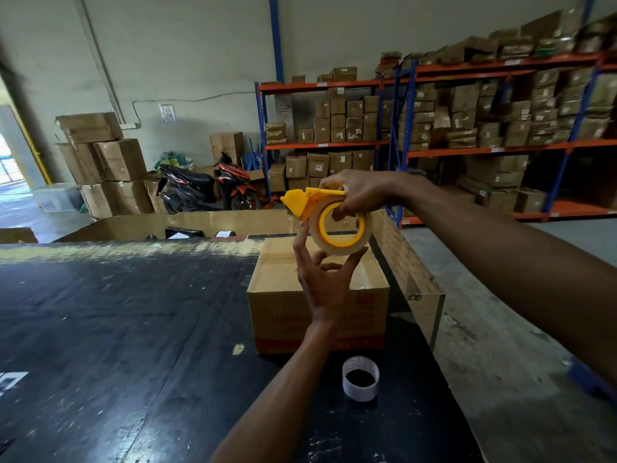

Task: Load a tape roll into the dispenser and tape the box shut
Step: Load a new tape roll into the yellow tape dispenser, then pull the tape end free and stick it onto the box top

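Note:
A yellow tape dispenser [305, 202] is held up in the air above a closed cardboard box [283, 305] that stands on the black table [117, 329]. A clear tape roll [362, 236] sits around the dispenser's yellow hub. My right hand [359, 192] grips the dispenser from above, fingers curled through its ring. My left hand [325, 282] reaches up from below, fingertips spread and touching the roll's lower edge and left side. A strip of clear tape lies across the box's top flaps.
An empty white tape core [360, 379] lies on the table near the box's front. A large open carton [410, 272] runs along the table's far and right sides. Stacked boxes, a parked motorbike [207, 188] and loaded shelving [467, 128] fill the background.

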{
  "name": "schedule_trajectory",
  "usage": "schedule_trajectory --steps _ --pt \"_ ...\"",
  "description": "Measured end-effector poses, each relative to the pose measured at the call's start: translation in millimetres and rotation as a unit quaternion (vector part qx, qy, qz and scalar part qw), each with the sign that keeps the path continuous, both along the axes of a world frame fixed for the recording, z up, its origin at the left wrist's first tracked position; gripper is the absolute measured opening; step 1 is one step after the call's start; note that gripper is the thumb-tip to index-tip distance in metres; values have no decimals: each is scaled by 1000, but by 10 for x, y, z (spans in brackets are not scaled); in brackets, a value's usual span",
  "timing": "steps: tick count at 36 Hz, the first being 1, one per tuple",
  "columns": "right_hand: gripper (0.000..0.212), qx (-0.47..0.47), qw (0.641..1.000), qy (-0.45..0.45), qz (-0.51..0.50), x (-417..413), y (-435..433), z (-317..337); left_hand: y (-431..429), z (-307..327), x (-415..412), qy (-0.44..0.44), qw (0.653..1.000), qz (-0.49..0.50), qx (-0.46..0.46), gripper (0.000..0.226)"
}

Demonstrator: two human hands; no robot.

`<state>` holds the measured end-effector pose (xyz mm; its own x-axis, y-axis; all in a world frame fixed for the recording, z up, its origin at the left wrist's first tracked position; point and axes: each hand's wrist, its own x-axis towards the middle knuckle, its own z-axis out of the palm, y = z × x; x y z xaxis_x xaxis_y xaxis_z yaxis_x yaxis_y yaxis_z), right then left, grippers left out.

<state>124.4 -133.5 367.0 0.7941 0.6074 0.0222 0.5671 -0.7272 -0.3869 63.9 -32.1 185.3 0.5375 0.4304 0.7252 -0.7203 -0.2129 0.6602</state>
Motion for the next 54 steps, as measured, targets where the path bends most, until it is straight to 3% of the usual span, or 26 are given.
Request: schedule_trajectory --steps 7,16,21,26,33,36,41,44,48,51,54 --pt "28 -26 1000 -3 -13 62 -134 72 302 -70 102 -36 990 -15 134 73" --pt "40 -21 999 1 -25 130 -269 143 306 31 116 -65 983 17 173 14" --pt "64 -5 999 14 -32 155 -353 128 327 58 133 -84 975 13 204 19" --pt "57 2 999 11 -33 149 -379 127 260 -6 140 -80 976 16 200 23" --pt "72 0 999 10 -43 131 -370 142 253 8 165 -78 972 -9 223 11" --pt "63 -8 999 7 -34 91 -374 140 357 29 194 -79 963 -26 257 10" --pt "24 -4 1000 21 -23 57 -383 77 521 93 241 -47 971 -16 234 8" --pt "20 -35 998 40 -19 35 -362 31 616 167 276 -42 975 -1 217 5" --pt "18 -61 997 51 -20 24 -366 2 750 244 316 -61 963 22 262 7" --pt "20 -64 996 57 -22 -17 -369 16 805 265 310 -64 964 23 258 5" --pt "35 -70 996 54 -25 -52 -399 -5 795 258 266 -15 965 -27 260 6"
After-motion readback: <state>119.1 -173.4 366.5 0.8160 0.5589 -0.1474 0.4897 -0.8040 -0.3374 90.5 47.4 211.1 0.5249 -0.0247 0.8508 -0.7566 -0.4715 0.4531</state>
